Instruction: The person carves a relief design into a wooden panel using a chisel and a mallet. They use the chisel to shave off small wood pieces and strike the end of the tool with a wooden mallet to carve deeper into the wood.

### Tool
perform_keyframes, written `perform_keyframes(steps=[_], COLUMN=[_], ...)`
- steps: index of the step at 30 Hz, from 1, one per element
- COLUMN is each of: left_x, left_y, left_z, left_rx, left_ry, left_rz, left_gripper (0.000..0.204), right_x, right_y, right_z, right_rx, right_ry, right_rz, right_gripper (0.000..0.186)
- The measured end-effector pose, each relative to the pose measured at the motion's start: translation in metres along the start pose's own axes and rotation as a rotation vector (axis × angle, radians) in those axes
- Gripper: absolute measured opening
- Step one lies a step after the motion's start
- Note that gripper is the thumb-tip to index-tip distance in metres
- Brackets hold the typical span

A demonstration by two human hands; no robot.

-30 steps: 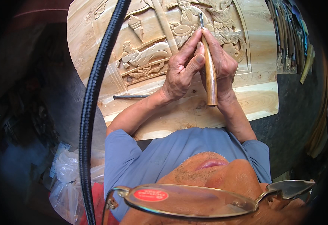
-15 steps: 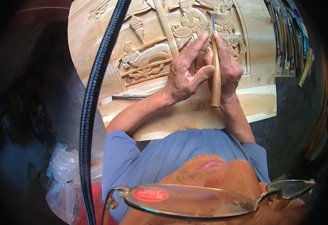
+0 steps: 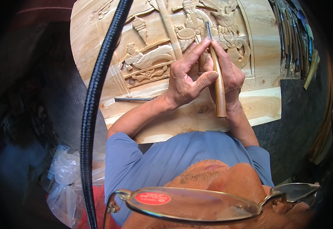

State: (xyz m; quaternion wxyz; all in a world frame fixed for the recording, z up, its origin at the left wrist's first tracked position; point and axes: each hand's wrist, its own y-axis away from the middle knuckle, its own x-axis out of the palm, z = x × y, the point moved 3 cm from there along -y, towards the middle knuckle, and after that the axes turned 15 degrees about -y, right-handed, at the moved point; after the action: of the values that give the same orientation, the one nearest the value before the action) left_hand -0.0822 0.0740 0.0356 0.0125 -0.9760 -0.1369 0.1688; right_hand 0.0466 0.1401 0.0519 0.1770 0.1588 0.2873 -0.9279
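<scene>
A wood-carving chisel (image 3: 219, 86) with a long light-brown handle slants across the carved wooden panel (image 3: 264, 49), its narrow metal blade pointing away from me at a robed figure in relief. My right hand (image 3: 230, 70) is closed around the handle from the right side, index finger stretched along it towards the blade. From the left, my left hand (image 3: 187, 78) presses its index fingertip against the chisel near the blade's base, and its thumb lies at the handle. The remaining fingers of both hands are partly hidden below. Whether the blade's edge touches the wood, I cannot tell.
A dark slim metal tool (image 3: 134, 99) lies on the panel beside my left forearm. Several carving tools (image 3: 291, 40) are lined up at the far right, near a pale wooden piece (image 3: 312, 69). A black braided cord (image 3: 87, 126) crosses the left side. Clear plastic bags (image 3: 65, 187) sit lower left.
The chisel's blade has swung left and drawn slightly nearer to me, and its handle end sits lower. Both hands have shifted a little with it and keep their hold.
</scene>
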Motion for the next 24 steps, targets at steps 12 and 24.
perform_keyframes(steps=[12,24], left_x=[-0.004,-0.003], left_y=[-0.001,-0.002], left_z=[-0.003,0.002], left_rx=[-0.012,0.060], left_ry=[-0.017,-0.034], left_rz=[0.004,-0.031], left_gripper=[0.073,0.084], right_x=[0.000,-0.007], right_y=[0.001,-0.009], right_z=[-0.002,0.009], right_rx=[-0.052,0.072], right_ry=[-0.026,0.032], right_rz=[-0.035,0.076], right_gripper=[0.044,0.042])
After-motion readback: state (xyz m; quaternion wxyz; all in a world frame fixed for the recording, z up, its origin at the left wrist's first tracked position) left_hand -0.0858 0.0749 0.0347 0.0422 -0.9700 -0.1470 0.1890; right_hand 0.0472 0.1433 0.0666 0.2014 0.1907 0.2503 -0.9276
